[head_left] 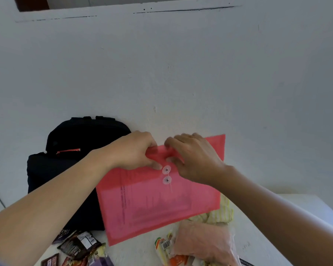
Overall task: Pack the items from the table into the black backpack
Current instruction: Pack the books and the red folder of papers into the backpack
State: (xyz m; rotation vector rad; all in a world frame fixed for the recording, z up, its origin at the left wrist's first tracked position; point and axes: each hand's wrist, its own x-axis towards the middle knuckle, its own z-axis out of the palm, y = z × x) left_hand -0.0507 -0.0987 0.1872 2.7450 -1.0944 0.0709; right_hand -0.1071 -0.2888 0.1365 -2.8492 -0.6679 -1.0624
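A pink translucent document envelope (158,204) with papers inside is held up above the table, its two white string buttons facing me. My left hand (135,152) pinches the top flap at its left side. My right hand (192,156) grips the flap just right of the buttons, fingers curled over the top edge. The black backpack (65,169) stands upright against the wall to the left, partly behind my left forearm and the envelope; a red strip shows near its top.
On the white table (267,237) lie dark snack wrappers (79,246) at the lower left, a yellow-striped cloth (219,214), a pink item in a clear bag (204,244) and orange-and-white packets (167,250). A plain wall rises right behind.
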